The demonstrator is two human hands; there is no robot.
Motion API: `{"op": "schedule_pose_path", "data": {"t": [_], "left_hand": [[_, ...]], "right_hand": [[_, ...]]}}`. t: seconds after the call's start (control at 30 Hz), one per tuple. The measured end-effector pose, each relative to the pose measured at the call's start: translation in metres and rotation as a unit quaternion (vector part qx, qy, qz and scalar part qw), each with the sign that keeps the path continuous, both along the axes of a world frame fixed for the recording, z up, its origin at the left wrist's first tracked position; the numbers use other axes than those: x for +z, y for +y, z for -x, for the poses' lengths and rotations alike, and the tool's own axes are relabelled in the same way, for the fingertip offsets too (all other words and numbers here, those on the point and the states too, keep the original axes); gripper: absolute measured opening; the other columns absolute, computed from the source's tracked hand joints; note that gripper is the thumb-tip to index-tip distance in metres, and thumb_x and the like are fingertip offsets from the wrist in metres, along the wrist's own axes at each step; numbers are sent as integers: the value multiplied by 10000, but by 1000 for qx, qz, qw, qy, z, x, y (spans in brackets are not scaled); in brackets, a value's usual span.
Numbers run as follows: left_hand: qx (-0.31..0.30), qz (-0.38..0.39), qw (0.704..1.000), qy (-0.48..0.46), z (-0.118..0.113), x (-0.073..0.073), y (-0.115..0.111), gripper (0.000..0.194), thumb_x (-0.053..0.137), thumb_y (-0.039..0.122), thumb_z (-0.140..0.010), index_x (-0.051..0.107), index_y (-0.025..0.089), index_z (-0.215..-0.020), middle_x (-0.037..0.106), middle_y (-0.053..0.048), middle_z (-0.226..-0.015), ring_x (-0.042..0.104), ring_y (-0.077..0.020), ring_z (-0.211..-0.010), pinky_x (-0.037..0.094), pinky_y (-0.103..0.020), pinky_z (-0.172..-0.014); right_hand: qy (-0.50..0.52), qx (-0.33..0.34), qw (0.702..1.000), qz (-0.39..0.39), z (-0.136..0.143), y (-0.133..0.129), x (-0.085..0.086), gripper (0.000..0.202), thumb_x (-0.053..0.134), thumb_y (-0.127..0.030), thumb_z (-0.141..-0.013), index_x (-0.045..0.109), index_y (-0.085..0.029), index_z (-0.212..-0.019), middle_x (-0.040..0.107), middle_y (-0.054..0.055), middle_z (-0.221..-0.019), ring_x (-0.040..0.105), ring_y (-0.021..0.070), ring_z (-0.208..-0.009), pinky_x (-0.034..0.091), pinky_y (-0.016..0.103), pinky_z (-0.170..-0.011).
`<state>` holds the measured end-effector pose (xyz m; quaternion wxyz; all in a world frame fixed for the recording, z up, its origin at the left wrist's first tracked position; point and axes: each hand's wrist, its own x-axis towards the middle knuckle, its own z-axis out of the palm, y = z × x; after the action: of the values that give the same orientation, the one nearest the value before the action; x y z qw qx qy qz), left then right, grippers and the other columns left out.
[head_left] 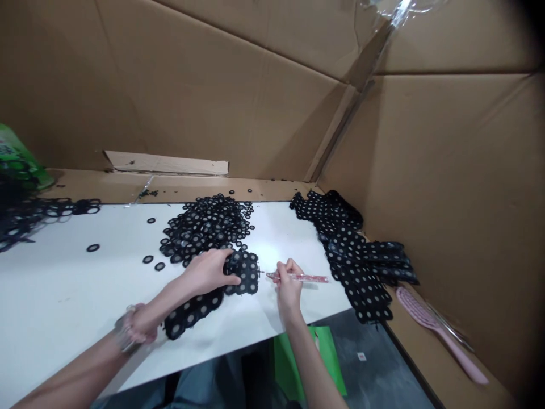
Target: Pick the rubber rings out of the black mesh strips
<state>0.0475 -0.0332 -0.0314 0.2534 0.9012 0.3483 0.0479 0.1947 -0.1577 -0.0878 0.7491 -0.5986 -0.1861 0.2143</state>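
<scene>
My left hand (213, 270) grips a black strip of joined rings (247, 272), thumb and fingers closed on its left part. White table shows through the round holes. More of this strip (193, 312) trails below my left wrist toward the near table edge. In my right hand (289, 287) is a slim pen-like tool (313, 278) with a clear pinkish handle, its tip pointing left. A small black cross-shaped piece (261, 272) is between the tip and the strip's right edge; I cannot tell whether they touch. Just beyond my left hand lies a heap of loose black rings (208, 221).
A long black ringed sheet (353, 261) hangs over the white table's (289, 227) right edge. Beyond are a pink hairbrush (426, 315) and cardboard walls (447, 170). Tangled black loops (63, 207) and a green bag (17, 153) are left. Another green bag (327, 352) sits below.
</scene>
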Motion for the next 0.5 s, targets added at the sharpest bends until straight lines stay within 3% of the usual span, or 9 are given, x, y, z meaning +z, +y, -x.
{"op": "schedule_pose_path", "data": {"t": [0.1,0.17,0.2,0.27,0.33,0.5], "left_hand": [[-49,-162,985,-8,-7,32,0,369,584,384,-715,575,170,-1016,616,-110,-1006,522,-294,-970,365,-320,-771],[-144,-228,962,-40,-23,46,0,221,504,180,-770,590,173,-974,619,-91,-1007,511,-244,-982,326,-302,-804],[-218,-238,946,-39,-33,49,0,247,472,93,-763,596,181,-958,627,-77,-1001,514,-220,-975,311,-294,-810],[-374,-230,898,3,-53,46,0,320,470,2,-719,611,203,-925,646,-47,-983,529,-183,-949,298,-277,-804],[-477,-216,850,63,-70,37,1,321,534,-2,-676,624,227,-883,663,-21,-951,545,-162,-911,303,-260,-776],[-530,-222,811,113,-90,22,1,210,658,45,-592,641,233,-685,685,2,-784,553,-154,-786,310,-251,-718]], "right_hand": [[9,-23,999,-35,0,0,0,333,573,-244,-701,292,-209,-525,347,-106,-386,333,58,-344,319,187,-396],[6,-34,998,-49,0,0,0,337,569,-242,-710,289,-210,-526,333,-109,-378,324,56,-342,333,189,-406],[5,-38,998,-54,-1,0,0,339,569,-247,-714,286,-210,-531,328,-111,-382,322,55,-343,333,188,-406],[5,-45,997,-58,-1,-1,0,344,574,-265,-714,281,-210,-542,315,-114,-400,318,53,-346,326,183,-398],[9,-58,997,-58,-2,-1,-1,350,584,-284,-708,279,-209,-554,309,-116,-417,315,50,-350,319,177,-389],[25,-83,994,-70,-3,-2,-1,345,588,-294,-703,284,-208,-565,329,-118,-427,342,52,-355,379,185,-419]]}}
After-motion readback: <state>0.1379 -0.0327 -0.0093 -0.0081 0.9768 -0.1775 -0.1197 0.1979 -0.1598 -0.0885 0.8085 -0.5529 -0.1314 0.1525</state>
